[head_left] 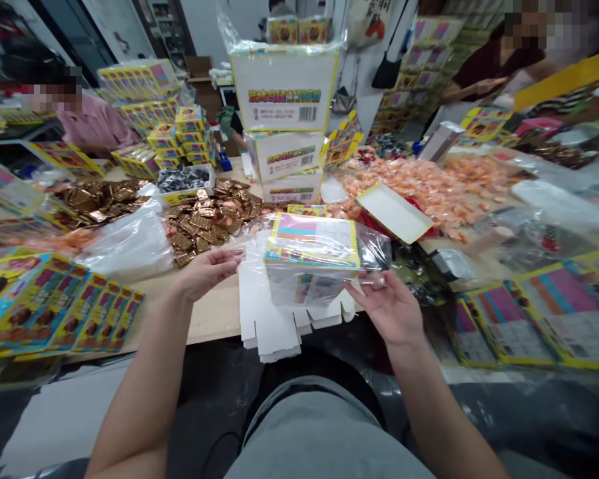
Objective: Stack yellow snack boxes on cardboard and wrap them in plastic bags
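Observation:
In the middle of the head view, a printed carton (314, 243) with a yellow edge and coloured bands sits inside a clear plastic bag (377, 247). At the carton's left, my left hand (210, 271) is closed, its fingertips pinching the bag's loose film. My right hand (389, 303) grips the bag at the lower right corner of the carton, palm turned up and thumb against the side. Flat white card blanks (272, 326) lie under the carton and jut over the table's front edge.
Stacked wrapped cartons (284, 86) rise straight ahead. Gold-wrapped pieces (204, 219) lie left, orange-wrapped pieces (404, 176) right. An open box lid (395, 211) tilts on the orange heap. Carton rows (64, 306) flank both sides. A co-worker in pink (92, 120) is at the far left, another person at the right.

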Available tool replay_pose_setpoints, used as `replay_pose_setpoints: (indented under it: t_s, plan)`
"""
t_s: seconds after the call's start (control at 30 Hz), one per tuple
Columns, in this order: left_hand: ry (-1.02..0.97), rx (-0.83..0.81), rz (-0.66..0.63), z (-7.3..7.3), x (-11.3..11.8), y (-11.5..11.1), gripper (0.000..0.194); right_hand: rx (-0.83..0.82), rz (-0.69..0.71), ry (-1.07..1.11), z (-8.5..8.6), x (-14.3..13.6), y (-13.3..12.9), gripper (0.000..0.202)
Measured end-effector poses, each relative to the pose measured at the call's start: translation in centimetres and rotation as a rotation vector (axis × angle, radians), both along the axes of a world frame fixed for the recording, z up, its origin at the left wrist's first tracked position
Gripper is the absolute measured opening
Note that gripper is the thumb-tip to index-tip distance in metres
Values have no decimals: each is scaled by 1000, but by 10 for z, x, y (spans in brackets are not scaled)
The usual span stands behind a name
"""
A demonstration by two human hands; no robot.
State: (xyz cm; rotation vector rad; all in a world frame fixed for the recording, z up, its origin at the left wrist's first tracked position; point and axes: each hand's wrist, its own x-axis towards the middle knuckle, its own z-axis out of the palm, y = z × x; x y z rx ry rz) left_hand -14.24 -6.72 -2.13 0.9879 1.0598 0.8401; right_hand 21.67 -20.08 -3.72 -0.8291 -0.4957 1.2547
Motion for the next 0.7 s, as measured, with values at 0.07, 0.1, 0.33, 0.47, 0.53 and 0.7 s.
replay_pose_setpoints:
  t_s: [0.07,0.1,0.33,0.47,0.53,0.7]
  plan:
    - [10,4,-65,-4,-7,-1,39,31,-43,-47,-13,-5,-1,20]
    - [24,7,-98,-8,-11,-2,40,38,-54,-59,-21,-7,-2,20]
    - [213,222,-199,-31,-15,2,31,50,-69,-100,-67,-5,-9,20]
    - [361,401,-229,-33,-14,16,21,25,-98,-167,-71,4,-8,24]
    - [396,470,-218,-34,-14,24,23,-12,-133,-266,-68,14,-6,27]
    - [320,470,-156,-42,-5,38,33,-93,-293,-706,-53,42,0,33]
